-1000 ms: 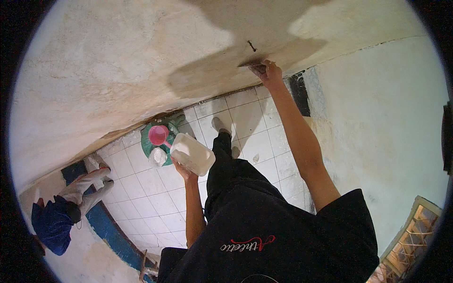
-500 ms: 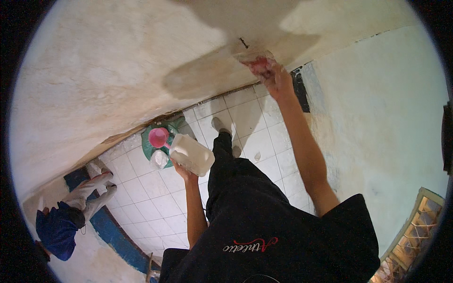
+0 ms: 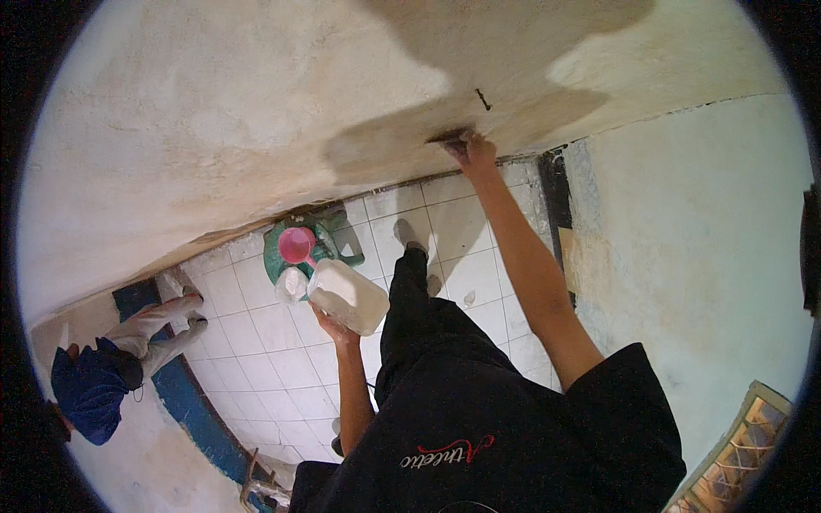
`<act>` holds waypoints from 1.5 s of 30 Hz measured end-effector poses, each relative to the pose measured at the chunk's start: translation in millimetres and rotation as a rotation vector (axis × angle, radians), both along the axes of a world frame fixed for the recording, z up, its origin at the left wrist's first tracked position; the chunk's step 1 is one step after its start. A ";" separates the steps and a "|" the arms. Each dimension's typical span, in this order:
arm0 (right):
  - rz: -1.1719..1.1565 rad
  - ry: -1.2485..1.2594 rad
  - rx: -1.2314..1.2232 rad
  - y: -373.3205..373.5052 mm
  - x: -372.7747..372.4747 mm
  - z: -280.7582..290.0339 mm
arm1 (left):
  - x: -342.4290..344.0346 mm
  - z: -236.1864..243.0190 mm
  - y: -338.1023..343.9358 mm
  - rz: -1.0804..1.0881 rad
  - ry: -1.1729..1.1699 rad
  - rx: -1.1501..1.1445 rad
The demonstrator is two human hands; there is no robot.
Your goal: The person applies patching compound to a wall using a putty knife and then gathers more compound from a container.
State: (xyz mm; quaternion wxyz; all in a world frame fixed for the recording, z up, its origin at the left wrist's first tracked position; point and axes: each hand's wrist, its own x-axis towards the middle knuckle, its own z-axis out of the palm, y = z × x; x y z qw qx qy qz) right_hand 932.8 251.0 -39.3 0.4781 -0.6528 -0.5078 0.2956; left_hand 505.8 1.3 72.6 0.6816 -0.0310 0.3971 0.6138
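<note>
My left hand (image 3: pixel 335 328) is wrapped around the lower side of an off-white rectangular plastic container (image 3: pixel 351 297), holding it tilted above the floor; part of its inside lies in shadow. With my arm stretched forward, my right hand (image 3: pixel 475 156) grips a flat putty scraper (image 3: pixel 448 137) against the stained cream wall (image 3: pixel 231 128). The scraper shows edge-on, dark in the shadow, and its handle is mostly covered by the fingers. A short dark crack or slot (image 3: pixel 484 99) marks the wall just above that hand.
Beside the wall's foot stands a green plastic item (image 3: pixel 272 253) bearing a pink dipper (image 3: pixel 297 244) and a white plastic bag (image 3: pixel 292 285). White tiles (image 3: pixel 286 359) cover the floor. Another person (image 3: pixel 92 389) bends at the far left. A pale green wall (image 3: pixel 684 248) rises at the right.
My right hand with the scraper has moved left and lower along the wall, and the blade has turned edge-on. My left hand keeps holding the container in nearly the same place.
</note>
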 end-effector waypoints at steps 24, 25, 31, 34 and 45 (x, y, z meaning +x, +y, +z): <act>-0.257 1.177 -0.205 -68.6 16.4 63.0 | -19.4 14.2 -11.3 0.084 -0.037 -0.050; -0.252 1.184 -0.206 -55.0 15.2 62.1 | -23.0 13.5 -12.3 0.077 0.013 -0.025; -0.360 1.132 -0.135 -20.3 3.8 155.4 | -34.9 11.6 -12.0 0.050 0.063 0.010; -0.385 1.140 -0.103 -26.3 2.2 226.2 | -29.9 6.8 -7.9 0.054 0.015 -0.053; -0.204 1.171 0.080 -59.1 13.3 369.4 | -7.4 14.2 0.9 -0.023 -0.047 -0.022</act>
